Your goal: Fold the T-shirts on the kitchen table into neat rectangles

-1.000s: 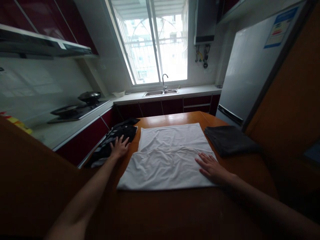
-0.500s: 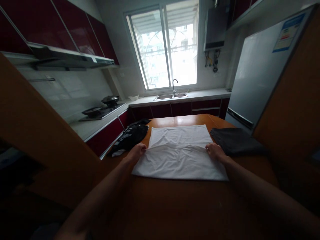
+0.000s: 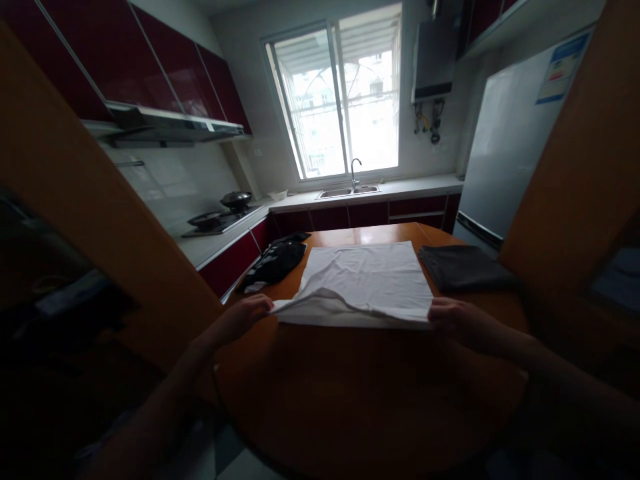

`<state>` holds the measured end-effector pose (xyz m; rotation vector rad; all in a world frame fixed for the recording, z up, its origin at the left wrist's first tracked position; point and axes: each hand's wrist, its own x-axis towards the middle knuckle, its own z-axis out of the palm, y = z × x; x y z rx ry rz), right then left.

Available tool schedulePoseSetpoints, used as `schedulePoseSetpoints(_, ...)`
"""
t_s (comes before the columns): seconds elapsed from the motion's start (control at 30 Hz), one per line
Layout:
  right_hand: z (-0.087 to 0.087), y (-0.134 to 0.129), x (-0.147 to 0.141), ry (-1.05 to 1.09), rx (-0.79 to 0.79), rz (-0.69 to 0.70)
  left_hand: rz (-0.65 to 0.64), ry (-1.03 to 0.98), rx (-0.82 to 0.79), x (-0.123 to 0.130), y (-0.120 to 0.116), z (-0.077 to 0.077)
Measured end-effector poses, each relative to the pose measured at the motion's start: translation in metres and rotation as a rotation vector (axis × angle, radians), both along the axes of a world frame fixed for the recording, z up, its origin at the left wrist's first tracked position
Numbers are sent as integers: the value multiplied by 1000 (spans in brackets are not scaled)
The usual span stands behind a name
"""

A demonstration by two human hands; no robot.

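Note:
A white cloth (image 3: 370,270), perhaps a garment, lies spread on the wooden table (image 3: 345,393) in front of me. My left hand (image 3: 254,308) pinches its near left corner and stretches it out a little past the cloth's left side. At the near right corner, my right hand (image 3: 447,315) is closed on the fabric. Between the hands the near edge is lifted in a slack wave, with a lower layer showing beneath it. Whether the cloth is a shirt or something else cannot be made out.
A crumpled black garment (image 3: 277,261) lies on the table's left side, and a folded dark grey cloth (image 3: 465,267) on its right. Beyond are a counter with a sink (image 3: 350,192), a stove with pans (image 3: 235,200), and a fridge (image 3: 515,140) at the right.
Both hands have drawn the held edge of the white cloth toward me and apart. The crease across its middle is gone, and the upper layer now reaches near the front edge. The view has shifted slightly.

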<state>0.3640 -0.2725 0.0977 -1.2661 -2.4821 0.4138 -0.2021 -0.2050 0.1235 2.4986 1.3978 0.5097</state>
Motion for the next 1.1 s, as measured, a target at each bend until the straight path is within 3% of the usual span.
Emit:
schedulePoseSetpoints(0.17,-39,-56,-9,-172,32,31,31,-55,-71,-20,-70,-37)
schedulePoseSetpoints(0.27,-60,-81,-12,-182,-74,81,40,-51,-190,-31,-106,-61)
schedulePoseSetpoints(0.37,-64,-89,-9,-86,-284,158,53,-23,-363,-39,-124,-68)
schedulePoseSetpoints(0.43,-64,-76,-8,1,-344,140,93,-43,-405,-40,-119,-66)
schedulePoseSetpoints(0.53,-69,-28,-10,128,-205,-41,191,-118,-242,-30,-83,-64)
schedulePoseSetpoints(0.63,-81,34,-18,123,6,-312,305,-203,-6,-8,-27,-68)
schedulePoseSetpoints(0.7,-88,70,-22,58,74,-432,346,-171,52,11,14,-72)
schedulePoseSetpoints(0.87,-97,137,-24,-21,96,-542,360,-128,72,51,110,-82)
schedulePoseSetpoints(1.1,-111,230,-28,-100,55,-636,387,-60,55,76,226,-100)
